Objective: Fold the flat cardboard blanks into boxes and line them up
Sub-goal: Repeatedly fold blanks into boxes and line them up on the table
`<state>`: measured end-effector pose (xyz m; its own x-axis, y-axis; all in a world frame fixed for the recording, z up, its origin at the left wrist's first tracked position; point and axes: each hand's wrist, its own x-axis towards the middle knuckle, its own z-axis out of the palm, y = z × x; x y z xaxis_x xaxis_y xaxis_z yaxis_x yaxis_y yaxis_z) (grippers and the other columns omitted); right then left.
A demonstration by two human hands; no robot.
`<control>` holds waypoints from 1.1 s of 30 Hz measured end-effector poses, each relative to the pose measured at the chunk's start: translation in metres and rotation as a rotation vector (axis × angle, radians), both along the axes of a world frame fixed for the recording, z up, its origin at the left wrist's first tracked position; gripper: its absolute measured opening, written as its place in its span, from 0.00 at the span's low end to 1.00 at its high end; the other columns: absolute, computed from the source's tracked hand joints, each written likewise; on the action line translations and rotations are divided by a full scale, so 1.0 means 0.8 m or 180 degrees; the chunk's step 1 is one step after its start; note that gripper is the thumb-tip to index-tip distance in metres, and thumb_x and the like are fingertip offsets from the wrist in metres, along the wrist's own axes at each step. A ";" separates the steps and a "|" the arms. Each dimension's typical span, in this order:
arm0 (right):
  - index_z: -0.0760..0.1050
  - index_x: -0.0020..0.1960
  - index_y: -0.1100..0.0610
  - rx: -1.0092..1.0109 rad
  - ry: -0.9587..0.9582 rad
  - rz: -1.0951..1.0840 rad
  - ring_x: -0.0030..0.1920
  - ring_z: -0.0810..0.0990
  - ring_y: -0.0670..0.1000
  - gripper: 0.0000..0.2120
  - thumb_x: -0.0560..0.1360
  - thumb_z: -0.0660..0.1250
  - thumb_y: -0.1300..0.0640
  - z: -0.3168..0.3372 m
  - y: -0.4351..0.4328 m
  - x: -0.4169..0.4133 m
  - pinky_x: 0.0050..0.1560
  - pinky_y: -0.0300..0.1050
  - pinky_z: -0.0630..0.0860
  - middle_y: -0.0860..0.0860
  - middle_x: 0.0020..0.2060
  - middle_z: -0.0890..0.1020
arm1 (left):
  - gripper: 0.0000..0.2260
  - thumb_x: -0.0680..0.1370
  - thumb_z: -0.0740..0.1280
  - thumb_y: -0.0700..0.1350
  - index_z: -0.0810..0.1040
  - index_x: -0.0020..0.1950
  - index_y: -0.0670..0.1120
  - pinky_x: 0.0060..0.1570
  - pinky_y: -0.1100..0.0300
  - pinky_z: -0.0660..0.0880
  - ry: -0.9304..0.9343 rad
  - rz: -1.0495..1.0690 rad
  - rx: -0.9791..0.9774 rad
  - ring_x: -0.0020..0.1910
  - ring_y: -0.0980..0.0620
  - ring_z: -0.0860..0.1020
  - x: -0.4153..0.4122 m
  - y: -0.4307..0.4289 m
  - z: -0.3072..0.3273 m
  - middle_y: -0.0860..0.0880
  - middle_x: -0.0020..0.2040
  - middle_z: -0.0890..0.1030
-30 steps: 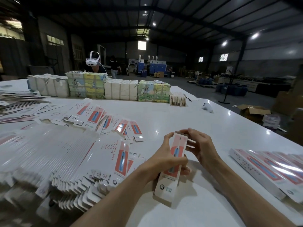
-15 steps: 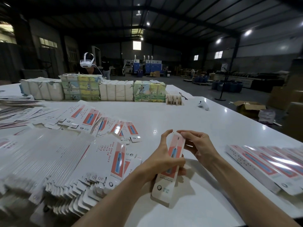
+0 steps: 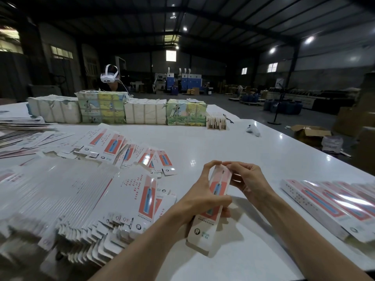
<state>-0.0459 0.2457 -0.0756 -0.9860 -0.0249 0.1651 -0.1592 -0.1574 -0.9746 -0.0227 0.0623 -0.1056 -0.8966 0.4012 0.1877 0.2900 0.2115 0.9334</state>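
A long white box with a red panel is held tilted above the white table, its lower end towards me. My left hand grips its middle, forefinger reaching up to the far end. My right hand pinches that far end with curled fingers. A large fanned stack of flat blanks lies at the left. Finished boxes lie side by side in a row at the right.
More blanks are spread behind the stack. Wrapped bundles stand in a line across the far table, with a white controller near the right edge. A person with a white headset stands behind them.
The open flap at the box's far end has gone down under my right fingers. My left forefinger has come up to the top. The view has shifted slightly.
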 end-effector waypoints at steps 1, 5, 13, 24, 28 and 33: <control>0.89 0.48 0.60 0.0003 0.0015 0.0013 0.50 0.88 0.60 0.12 0.83 0.66 0.64 0.000 0.000 0.000 0.48 0.50 0.86 0.61 0.49 0.87 | 0.44 0.72 0.79 0.47 0.55 0.72 0.77 0.46 0.50 0.86 -0.0023 -0.0043 0.0042 0.45 0.42 0.88 0.000 0.000 0.000 0.42 0.61 0.78; 0.88 0.54 0.60 0.0064 0.0133 0.0223 0.55 0.87 0.60 0.12 0.84 0.65 0.61 0.002 0.001 0.000 0.51 0.50 0.85 0.61 0.53 0.87 | 0.46 0.73 0.78 0.46 0.52 0.73 0.79 0.40 0.61 0.84 -0.0143 -0.0115 0.0227 0.44 0.47 0.89 0.000 -0.002 0.001 0.48 0.62 0.74; 0.80 0.66 0.54 0.0386 0.0330 0.0329 0.57 0.87 0.58 0.14 0.81 0.72 0.59 -0.008 -0.015 0.004 0.58 0.53 0.85 0.56 0.55 0.87 | 0.40 0.72 0.79 0.47 0.58 0.66 0.77 0.44 0.58 0.85 -0.0335 0.0317 0.0514 0.51 0.45 0.86 -0.005 0.000 0.002 0.47 0.60 0.77; 0.85 0.61 0.57 0.0416 0.0721 0.0327 0.56 0.87 0.62 0.13 0.79 0.73 0.54 -0.008 -0.009 0.004 0.58 0.54 0.85 0.59 0.55 0.88 | 0.40 0.73 0.79 0.44 0.58 0.66 0.77 0.45 0.54 0.86 -0.0436 0.0227 0.0574 0.48 0.45 0.88 0.001 -0.005 0.006 0.43 0.60 0.78; 0.84 0.62 0.56 0.0482 0.0765 0.0291 0.56 0.87 0.59 0.12 0.81 0.72 0.54 -0.012 -0.015 0.005 0.56 0.52 0.85 0.55 0.56 0.87 | 0.41 0.73 0.78 0.42 0.57 0.70 0.72 0.47 0.53 0.86 -0.0466 0.0303 0.0657 0.48 0.44 0.88 -0.002 -0.003 0.006 0.42 0.60 0.78; 0.70 0.74 0.50 0.1149 0.0819 -0.0155 0.63 0.83 0.49 0.19 0.84 0.67 0.52 -0.015 -0.028 0.008 0.56 0.43 0.84 0.46 0.67 0.79 | 0.42 0.73 0.81 0.45 0.59 0.77 0.60 0.41 0.58 0.84 -0.0930 0.0564 0.1076 0.48 0.45 0.87 -0.004 -0.001 0.009 0.43 0.58 0.82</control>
<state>-0.0399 0.2233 -0.0876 -0.9154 -0.0805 0.3945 -0.4026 0.1993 -0.8934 -0.0262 0.0615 -0.0986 -0.9803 0.1973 0.0112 -0.0079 -0.0955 0.9954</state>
